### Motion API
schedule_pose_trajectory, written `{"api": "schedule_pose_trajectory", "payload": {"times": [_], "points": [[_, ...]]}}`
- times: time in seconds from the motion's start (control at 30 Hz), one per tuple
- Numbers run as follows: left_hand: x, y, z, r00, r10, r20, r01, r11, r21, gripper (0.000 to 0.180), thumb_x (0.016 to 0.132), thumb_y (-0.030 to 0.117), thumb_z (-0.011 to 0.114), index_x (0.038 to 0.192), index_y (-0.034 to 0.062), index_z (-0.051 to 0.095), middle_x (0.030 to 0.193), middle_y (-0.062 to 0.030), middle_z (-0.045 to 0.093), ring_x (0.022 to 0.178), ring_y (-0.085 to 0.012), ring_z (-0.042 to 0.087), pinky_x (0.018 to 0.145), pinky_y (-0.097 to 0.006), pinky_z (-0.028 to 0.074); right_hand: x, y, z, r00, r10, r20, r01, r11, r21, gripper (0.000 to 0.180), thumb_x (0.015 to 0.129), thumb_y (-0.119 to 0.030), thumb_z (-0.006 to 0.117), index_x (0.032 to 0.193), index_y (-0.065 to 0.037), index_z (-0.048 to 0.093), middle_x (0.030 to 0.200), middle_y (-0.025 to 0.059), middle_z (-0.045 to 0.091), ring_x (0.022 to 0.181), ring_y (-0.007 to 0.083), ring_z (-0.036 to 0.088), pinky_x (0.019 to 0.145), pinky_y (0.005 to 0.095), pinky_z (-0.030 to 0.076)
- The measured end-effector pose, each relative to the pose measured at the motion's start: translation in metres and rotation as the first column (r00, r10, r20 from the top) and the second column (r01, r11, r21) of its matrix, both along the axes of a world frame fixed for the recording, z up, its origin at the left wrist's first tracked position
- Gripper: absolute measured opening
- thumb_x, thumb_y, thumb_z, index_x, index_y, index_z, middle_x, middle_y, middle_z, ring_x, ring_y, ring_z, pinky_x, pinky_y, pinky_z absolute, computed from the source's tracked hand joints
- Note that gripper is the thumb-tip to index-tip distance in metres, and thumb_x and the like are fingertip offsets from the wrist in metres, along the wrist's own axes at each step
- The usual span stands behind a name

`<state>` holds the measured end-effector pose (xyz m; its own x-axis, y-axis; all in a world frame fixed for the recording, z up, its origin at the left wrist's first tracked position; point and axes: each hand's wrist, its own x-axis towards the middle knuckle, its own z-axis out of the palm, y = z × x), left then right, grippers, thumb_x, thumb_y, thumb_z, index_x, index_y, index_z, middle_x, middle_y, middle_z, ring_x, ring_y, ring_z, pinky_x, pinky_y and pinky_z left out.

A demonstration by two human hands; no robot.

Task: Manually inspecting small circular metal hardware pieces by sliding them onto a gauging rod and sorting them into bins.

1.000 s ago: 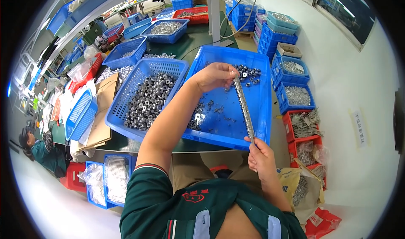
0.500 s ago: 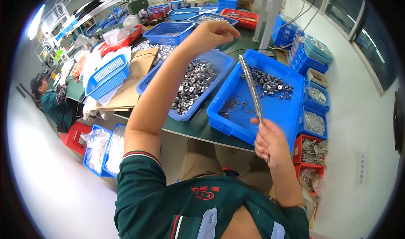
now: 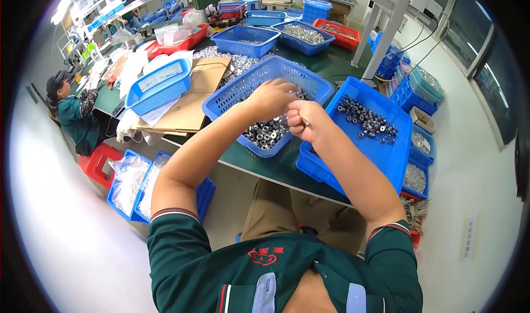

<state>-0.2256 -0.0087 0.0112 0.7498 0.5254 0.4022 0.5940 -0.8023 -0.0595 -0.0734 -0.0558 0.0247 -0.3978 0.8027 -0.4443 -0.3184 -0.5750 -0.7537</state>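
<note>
My right hand [image 3: 307,121] is a fist above the gap between the basket and the blue tray. A small bit of metal rod [image 3: 306,123] shows at the fist; the rest of it is hidden. Just beyond, my left hand [image 3: 270,99] hangs over the blue perforated basket [image 3: 218,104], close against the right fist. Its fingers are bent and slightly smeared, and whatever they touch is hidden. Below lie many small shiny metal rings [image 3: 268,133]. More dark metal rings [image 3: 367,118] lie in the blue tray [image 3: 381,164] at the right.
A slatted blue basket [image 3: 160,86] stands on cardboard [image 3: 204,89] at the left. Blue and red bins [image 3: 245,42] line the back. A white post [image 3: 383,42] rises behind the tray. Stacked bins [image 3: 417,147] stand right. A seated person [image 3: 77,114] is far left.
My right hand has moved up and left from the tray to the basket, and the rod is now mostly hidden. The left hand has come down beside it. The view has shifted.
</note>
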Motion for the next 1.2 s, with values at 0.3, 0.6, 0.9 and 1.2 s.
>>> {"api": "schedule_pose_trajectory", "payload": {"times": [0.3, 0.6, 0.9, 1.2], "points": [[-0.021, 0.032, -0.028, 0.993, 0.099, -0.059, -0.110, 0.968, -0.226, 0.028, 0.084, 0.025, 0.059, 0.110, 0.0335, 0.062, 0.130, -0.0041, 0.048, 0.121, -0.0278, 0.042, 0.097, -0.044, 0.038, 0.004, -0.068, 0.010, 0.998, 0.019, -0.064, -0.021, 0.999, -0.027, 0.011, 0.090, -0.015, 0.047, 0.082, -0.007, 0.047, 0.054, -0.0058, 0.038, 0.041, 0.0051, 0.036, 0.038, 0.0210, 0.026], [-0.054, 0.046, -0.016, 0.973, 0.125, -0.196, -0.205, 0.860, -0.468, 0.039, 0.068, 0.014, 0.068, 0.106, 0.0200, 0.067, 0.119, -0.0138, 0.055, 0.105, -0.0317, 0.055, 0.091, -0.038, 0.044, 0.100, -0.192, 0.022, 0.930, -0.302, 0.209, 0.181, 0.872, 0.456, 0.015, 0.094, -0.013, 0.044, 0.100, -0.001, 0.050, 0.054, -0.0016, 0.036, 0.042, 0.0047, 0.033, 0.039, 0.0196, 0.027], [0.093, 0.026, 0.053, 0.992, -0.123, 0.002, 0.116, 0.932, -0.344, 0.028, 0.078, 0.016, 0.063, 0.105, 0.0114, 0.065, 0.096, -0.0162, 0.064, 0.091, -0.0309, 0.061, 0.081, -0.040, 0.048, 0.166, -0.246, -0.033, 0.693, -0.688, 0.215, 0.555, 0.700, 0.449, 0.019, 0.095, -0.015, 0.046, 0.107, -0.003, 0.052, 0.057, -0.0069, 0.033, 0.044, 0.0005, 0.026, 0.040, 0.0168, 0.020], [0.252, 0.037, -0.012, 0.943, -0.307, -0.126, 0.208, 0.842, -0.498, 0.025, 0.079, 0.016, 0.060, 0.103, 0.0146, 0.068, 0.096, -0.0105, 0.066, 0.090, -0.0273, 0.062, 0.081, -0.039, 0.048, 0.178, -0.248, -0.061, 0.708, -0.688, 0.159, 0.621, 0.714, 0.325, 0.030, 0.094, -0.013, 0.047, 0.121, -0.001, 0.047, 0.059, -0.0076, 0.034, 0.045, 0.0000, 0.028, 0.041, 0.0165, 0.023]]}}
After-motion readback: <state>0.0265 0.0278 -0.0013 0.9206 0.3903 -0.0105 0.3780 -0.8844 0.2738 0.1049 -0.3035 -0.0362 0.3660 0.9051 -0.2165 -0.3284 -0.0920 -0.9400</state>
